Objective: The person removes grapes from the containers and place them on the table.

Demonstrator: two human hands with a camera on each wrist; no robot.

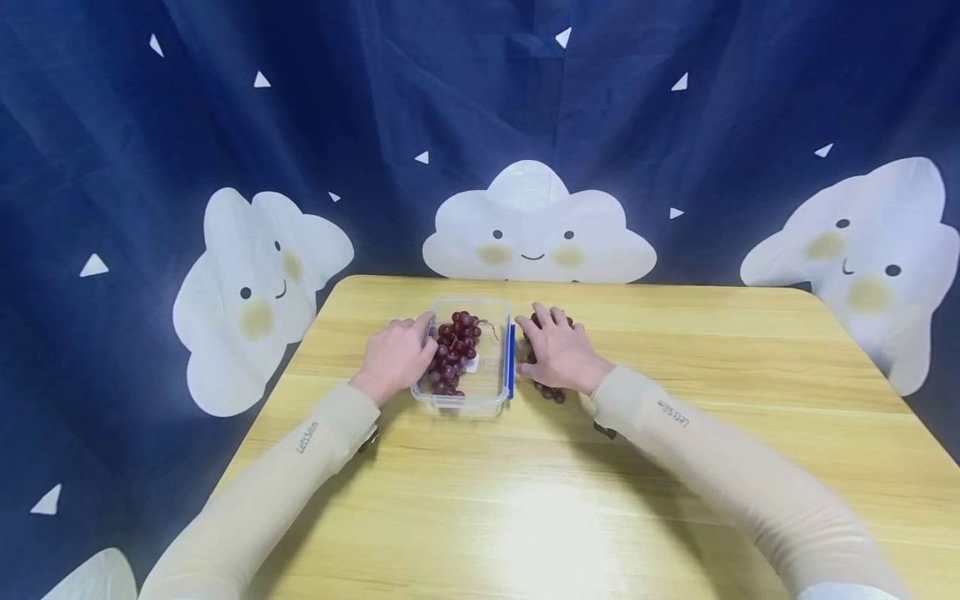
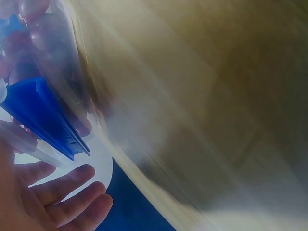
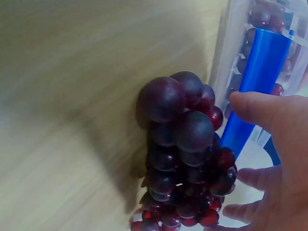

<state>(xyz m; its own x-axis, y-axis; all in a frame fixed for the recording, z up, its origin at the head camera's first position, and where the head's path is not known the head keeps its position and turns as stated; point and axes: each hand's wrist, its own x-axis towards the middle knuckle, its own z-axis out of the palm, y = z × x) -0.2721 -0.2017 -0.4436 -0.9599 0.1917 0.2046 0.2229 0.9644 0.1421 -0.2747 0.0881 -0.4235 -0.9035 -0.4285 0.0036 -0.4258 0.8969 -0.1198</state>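
In the head view a clear plastic container [image 1: 487, 387] holds a bunch of dark red grapes [image 1: 453, 350] along its left side. My left hand [image 1: 395, 358] is at the container's left rim; the left wrist view shows loosely extended fingers [image 2: 72, 185] beside a blue locking flap [image 2: 41, 115]. To the container's right, my right hand [image 1: 558, 354] is spread over a second grape bunch [image 1: 553, 393]. This bunch [image 3: 180, 154] lies on the table in the right wrist view, beside the spread thumb and fingers. From the head view the hand hides most of it.
Another blue flap [image 1: 512, 362] hangs at the container's right side, close to the right hand. A small white label [image 1: 472, 364] shows in the container. The wooden table [image 1: 450, 500] ends in a rounded far edge before a dark blue curtain [image 1: 480, 83] with white clouds.
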